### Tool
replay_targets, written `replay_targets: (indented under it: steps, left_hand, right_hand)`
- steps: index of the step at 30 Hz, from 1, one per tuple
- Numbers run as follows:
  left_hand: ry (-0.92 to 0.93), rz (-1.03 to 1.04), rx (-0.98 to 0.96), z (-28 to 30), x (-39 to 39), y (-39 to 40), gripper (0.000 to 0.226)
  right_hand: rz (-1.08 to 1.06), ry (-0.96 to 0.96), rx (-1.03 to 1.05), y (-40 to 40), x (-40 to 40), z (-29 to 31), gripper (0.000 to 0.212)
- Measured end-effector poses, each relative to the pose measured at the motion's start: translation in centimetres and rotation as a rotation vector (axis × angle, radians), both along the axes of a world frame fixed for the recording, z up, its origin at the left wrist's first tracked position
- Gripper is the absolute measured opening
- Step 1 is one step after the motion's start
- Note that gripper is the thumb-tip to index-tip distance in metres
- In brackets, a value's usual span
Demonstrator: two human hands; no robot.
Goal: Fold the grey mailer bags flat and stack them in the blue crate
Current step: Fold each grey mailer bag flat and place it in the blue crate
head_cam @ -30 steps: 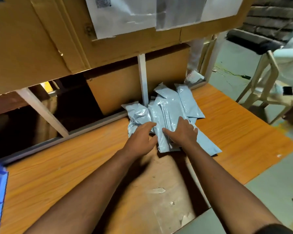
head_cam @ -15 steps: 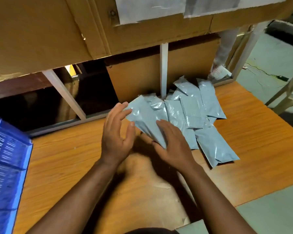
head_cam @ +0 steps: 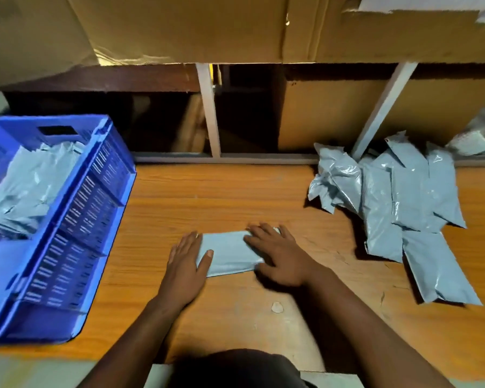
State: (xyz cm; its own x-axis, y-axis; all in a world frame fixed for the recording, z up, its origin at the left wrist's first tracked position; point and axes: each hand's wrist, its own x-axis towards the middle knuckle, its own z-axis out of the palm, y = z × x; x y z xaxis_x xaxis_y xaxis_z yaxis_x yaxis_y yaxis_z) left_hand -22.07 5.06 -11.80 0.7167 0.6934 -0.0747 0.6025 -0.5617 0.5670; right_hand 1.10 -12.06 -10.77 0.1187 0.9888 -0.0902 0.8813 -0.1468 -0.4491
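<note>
Pressed flat near the front of the worn orange wood-grain table [head_cam: 235, 197], between two bare hands: one thin grey plastic mailer bag [head_cam: 230, 254], lying as a low oblong. On its left end, the left hand [head_cam: 186, 266], fingers straight and together, thumb laid on the film. On its right end, the right hand [head_cam: 277, 254], fingers spread and flat, palm down. Neither grip curled round or pinching anything; both merely pressing.

Judged by the sheen and the creases: light, limp, slick film, likely to slide on the wood and spring open once released. Best taken by a thumb under one long edge with fingers on top, or lifted between both flat palms so the fold holds. Little risk of damage, some risk of unfolding on the way.

Farther out on the left, at the table edge: the blue slotted plastic crate [head_cam: 76, 228], with crumpled pale grey bags [head_cam: 25, 189] already inside, well apart from the hands. Farther out on the right: a loose heap of unfolded grey mailer bags [head_cam: 398, 203], overlapping, puffed and wrinkled, one flat bag trailing nearest. Plenty left to do, by that count.

Beyond, along the back edge: white metal frame posts [head_cam: 209, 113], dark gaps, and brown corrugated cardboard sheets [head_cam: 179, 26] overhead.
</note>
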Motion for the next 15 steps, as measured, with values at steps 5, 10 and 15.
replay_targets:
  steps: [5, 10, 15]
  left_hand:
    - [-0.055, 0.056, 0.012, -0.2, -1.8, 0.0, 0.065]
    - [0.092, -0.095, 0.131, -0.9, 0.6, 0.1, 0.079]
    - [0.168, -0.184, 0.213, -2.2, 0.0, 1.5, 0.084]
  right_hand:
    - [-0.751, 0.334, 0.244, -2.6, -0.3, 1.6, 0.048]
    - [-0.526, -0.08, -0.094, -0.8, -4.6, -1.8, 0.069]
    - [-0.639, -0.063, -0.083, -1.6, -5.7, -1.1, 0.071]
